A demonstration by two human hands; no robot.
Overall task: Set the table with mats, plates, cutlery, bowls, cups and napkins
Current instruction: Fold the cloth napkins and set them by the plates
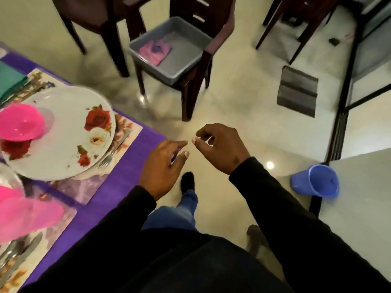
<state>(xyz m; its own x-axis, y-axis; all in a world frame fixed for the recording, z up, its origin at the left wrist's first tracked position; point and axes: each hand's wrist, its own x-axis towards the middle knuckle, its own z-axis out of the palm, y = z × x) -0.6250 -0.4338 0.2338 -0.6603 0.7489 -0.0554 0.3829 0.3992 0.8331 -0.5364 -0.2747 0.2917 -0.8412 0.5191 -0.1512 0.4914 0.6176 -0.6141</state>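
left hand (pixel 164 166) loosely spread, empty, above purple table corner | right hand (pixel 220 148) half-curled, holding nothing | silver metal fork (pixel 114 150) on floral mat beside rose-printed white plate (pixel 63 132), tines nearward | pink folded napkin (pixel 155 50) flat in grey plastic tub (pixel 186 60) on dark chair

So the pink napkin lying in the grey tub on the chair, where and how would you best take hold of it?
Pinch the pink napkin from above at its right edge, towards the bare middle of the grey tub. It lies flat against the tub's left wall, so a side approach is blocked and the open top is probably the only way in. Both the left hand and the right hand hold nothing.
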